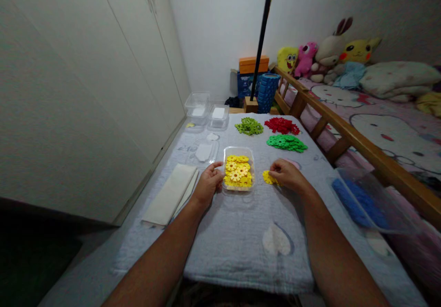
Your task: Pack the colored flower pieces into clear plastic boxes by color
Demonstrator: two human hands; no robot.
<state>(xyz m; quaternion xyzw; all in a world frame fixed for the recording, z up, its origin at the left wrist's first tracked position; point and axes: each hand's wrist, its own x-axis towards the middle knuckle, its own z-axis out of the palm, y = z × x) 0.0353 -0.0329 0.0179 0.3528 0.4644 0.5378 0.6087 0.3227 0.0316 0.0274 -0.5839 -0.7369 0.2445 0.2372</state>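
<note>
A clear plastic box stands in front of me, with several yellow flower-shaped plastic pieces inside. My left hand grips its left wall, thumb and fingers bent against it. To the right of the box, my right hand has its fingertips pinched on a few loose yellow flower-shaped pieces at the cloth. How many are between those fingers is hidden. Farther back lie separate heaps of olive-green pieces, red pieces and bright green flower-shaped pieces.
Clear boxes stand at the back left, with a clear lid nearer. Folded cream cloth lies left. At the right edge, a clear box holds blue pieces, beside a wooden bed rail. A black pole rises behind the table.
</note>
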